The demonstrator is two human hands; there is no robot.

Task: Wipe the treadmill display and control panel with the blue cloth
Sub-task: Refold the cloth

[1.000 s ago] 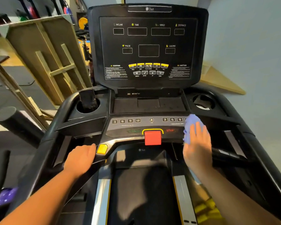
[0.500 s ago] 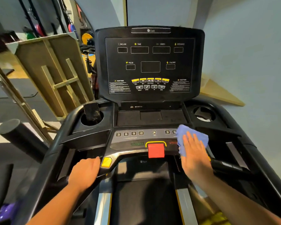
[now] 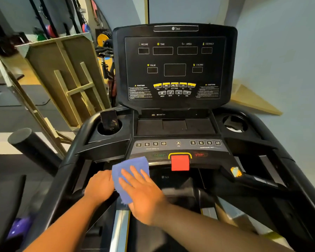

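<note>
The blue cloth (image 3: 130,170) lies flat on the lower left edge of the treadmill's control panel (image 3: 178,148), left of the red stop key (image 3: 180,162). My right hand (image 3: 141,193) presses on the cloth with fingers spread flat. My left hand (image 3: 99,187) is curled over the left handlebar, touching the cloth's left edge. The dark upright display (image 3: 175,68) stands behind the panel, with nothing touching it.
A dark phone (image 3: 109,120) stands in the left cup holder; the right cup holder (image 3: 235,123) is on the other side. A yellow button (image 3: 235,171) shows on the right handlebar. Wooden frames (image 3: 65,82) lean at the left. A black roller (image 3: 31,146) lies lower left.
My right hand has slid the blue cloth leftward across the panel, from right of the red stop key to its left, beside my left hand. The right handlebar's yellow button is uncovered.
</note>
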